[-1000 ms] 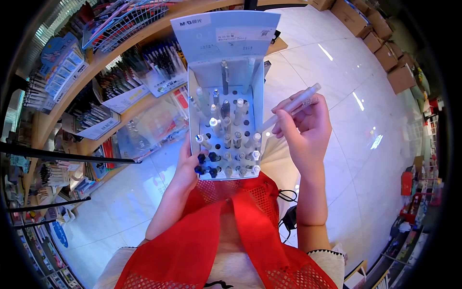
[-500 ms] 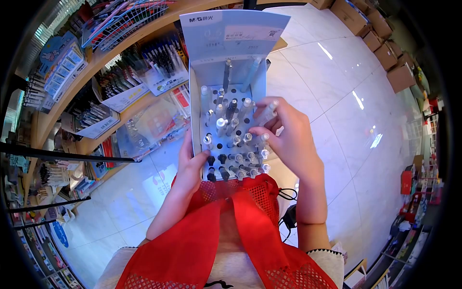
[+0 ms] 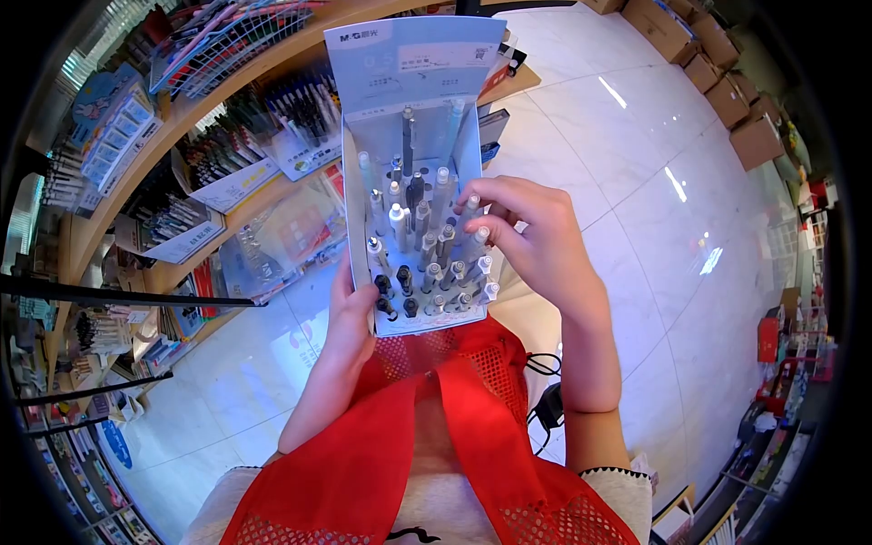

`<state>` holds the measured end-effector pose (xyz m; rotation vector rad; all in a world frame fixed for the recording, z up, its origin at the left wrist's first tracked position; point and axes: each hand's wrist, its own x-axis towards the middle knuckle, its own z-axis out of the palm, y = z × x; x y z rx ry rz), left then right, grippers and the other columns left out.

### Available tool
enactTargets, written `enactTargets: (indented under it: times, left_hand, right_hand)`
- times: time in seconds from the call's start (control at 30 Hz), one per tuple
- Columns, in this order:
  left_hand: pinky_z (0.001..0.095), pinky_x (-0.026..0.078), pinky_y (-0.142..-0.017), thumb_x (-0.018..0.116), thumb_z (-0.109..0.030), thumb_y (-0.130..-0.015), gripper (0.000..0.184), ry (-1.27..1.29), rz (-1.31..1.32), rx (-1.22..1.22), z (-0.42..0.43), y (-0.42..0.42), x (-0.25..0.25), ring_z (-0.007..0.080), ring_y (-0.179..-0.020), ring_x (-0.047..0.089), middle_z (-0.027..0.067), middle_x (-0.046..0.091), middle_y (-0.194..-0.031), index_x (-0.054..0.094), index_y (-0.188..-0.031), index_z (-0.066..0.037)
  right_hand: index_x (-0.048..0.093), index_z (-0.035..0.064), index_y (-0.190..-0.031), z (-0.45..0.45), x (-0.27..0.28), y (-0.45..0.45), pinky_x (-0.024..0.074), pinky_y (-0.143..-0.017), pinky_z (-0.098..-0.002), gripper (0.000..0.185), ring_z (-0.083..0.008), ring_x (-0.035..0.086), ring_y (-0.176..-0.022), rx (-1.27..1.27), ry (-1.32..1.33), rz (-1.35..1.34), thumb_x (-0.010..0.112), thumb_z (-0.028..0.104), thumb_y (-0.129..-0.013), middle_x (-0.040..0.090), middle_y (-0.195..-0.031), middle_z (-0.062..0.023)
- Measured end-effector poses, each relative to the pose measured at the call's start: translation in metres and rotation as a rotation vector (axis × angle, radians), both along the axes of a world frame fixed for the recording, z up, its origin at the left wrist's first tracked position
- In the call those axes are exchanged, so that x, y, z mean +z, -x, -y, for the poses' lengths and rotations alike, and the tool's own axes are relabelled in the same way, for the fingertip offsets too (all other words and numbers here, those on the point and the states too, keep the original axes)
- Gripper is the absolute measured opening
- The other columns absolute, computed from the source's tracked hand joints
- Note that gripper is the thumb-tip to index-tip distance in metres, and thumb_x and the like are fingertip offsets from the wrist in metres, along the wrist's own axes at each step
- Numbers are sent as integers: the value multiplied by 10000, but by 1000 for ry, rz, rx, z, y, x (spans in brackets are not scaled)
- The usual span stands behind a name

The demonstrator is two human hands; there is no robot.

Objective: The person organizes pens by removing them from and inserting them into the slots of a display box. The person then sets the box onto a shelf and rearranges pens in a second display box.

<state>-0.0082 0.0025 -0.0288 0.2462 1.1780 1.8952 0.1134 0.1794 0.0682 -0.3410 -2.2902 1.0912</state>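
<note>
- Stationery-shop aisle, with a glossy tiled floor (image 3: 627, 209) running from 12 round to 4 o'clock.
- Just above the middle, toward 12 o'clock, the M&G display box (image 3: 355, 213) is held up over the person's lap, its pale header card (image 3: 413, 84) raised at the far end. It looks like thin card: light but easily bent, so best held by its side walls or from beneath, kept level so the loose pens do not tip.
- At the box's 3 o'clock edge is a translucent pen (image 3: 470, 211), upright with a slight lean; whether its lower end sits in a hole is hidden. It should be light, stiff and rather slick; the upper barrel seems the best place for a pinch.
- At 2 o'clock, the right hand (image 3: 540, 227) pinches that pen between thumb and bent forefinger, the other fingers curled behind.
- At 8 o'clock, the left hand (image 3: 347, 313) clasps the box's near-left corner, thumb against the side; its other fingers are mostly hidden.
- Within the box, black-topped pens (image 3: 384, 285) gather at 7 o'clock, and a tall dark pen (image 3: 408, 136) stands at 12.
- Farther out: a red mesh vest (image 3: 354, 472) at 6 o'clock, a wooden shelf (image 3: 173, 113) with a wire basket (image 3: 232, 56) between 10 and 11, and cardboard cartons (image 3: 757, 143) at 2.
</note>
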Motion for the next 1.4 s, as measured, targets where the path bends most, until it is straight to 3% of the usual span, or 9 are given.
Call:
enactTargets:
  times: [0.07,0.17,0.27,0.37,0.6,0.9,1.0,1.2,1.4]
  left_hand:
    - [354,491,-840,480,-124,-830,485,32,-125,33,0,-3,7,228,-976,579,103,563,-1080,372,-1295,-38]
    - [313,414,-925,406,34,-713,671,54,-54,19,-1,-7,24,200,-1095,519,128,499,-1211,285,-1372,-11]
    - [301,419,-906,426,24,-715,663,85,-2,-21,-1,-5,14,186,-1077,523,122,507,-1200,303,-1365,-14]
    - [288,422,-883,453,16,-708,674,63,-55,-81,0,1,11,168,-1055,524,108,507,-1199,312,-1366,-20]
    - [284,415,-895,472,-16,-723,650,110,-108,-128,1,-2,12,167,-1052,525,94,510,-1207,333,-1359,-15]
    - [289,463,-836,553,-185,-836,543,-38,95,-235,5,5,4,144,-987,564,75,566,-1127,373,-1327,-38]
    - [277,480,-793,574,-170,-826,519,-2,52,-263,4,7,-2,121,-913,581,47,587,-1052,401,-1300,-49]
    - [261,488,-719,544,-95,-854,482,4,150,-241,4,0,6,115,-799,572,27,577,-937,382,-1307,-79]
    - [290,500,-732,547,-87,-862,507,-53,225,-274,14,2,2,139,-837,570,41,561,-975,353,-1330,-89]
  right_hand:
    - [605,0,-938,-1,-5,-1,448,-541,-273,227,-164,546,-566,14,38,-11,677,0,-723,593,-736,-106]
    - [615,3,-936,-2,-10,-4,437,-529,-259,215,-139,530,-561,61,158,8,671,-7,-729,598,-744,-89]
    - [632,-2,-934,-7,-5,-12,431,-518,-203,167,-68,531,-575,147,307,122,648,26,-770,621,-829,-47]
    - [640,13,-969,-6,1,-14,417,-514,-192,213,-55,498,-546,30,492,-182,642,11,-756,623,-880,-42]
    - [632,10,-910,-15,10,1,412,-495,-204,194,-84,531,-571,110,-181,48,679,18,-722,633,-819,-52]
    - [602,-5,-918,0,-8,2,431,-501,-193,127,-73,546,-628,-68,3,-238,608,-9,-791,635,-807,-59]
    - [613,5,-897,9,-8,2,413,-487,-209,139,-96,526,-538,-140,179,-346,637,4,-760,610,-723,-46]
    - [593,-21,-973,9,16,3,453,-531,-191,135,-101,597,-626,-81,-248,-167,560,7,-845,650,-737,-90]
    - [610,9,-941,13,4,11,444,-551,-226,157,-126,598,-616,-204,99,-370,636,30,-788,610,-721,-73]
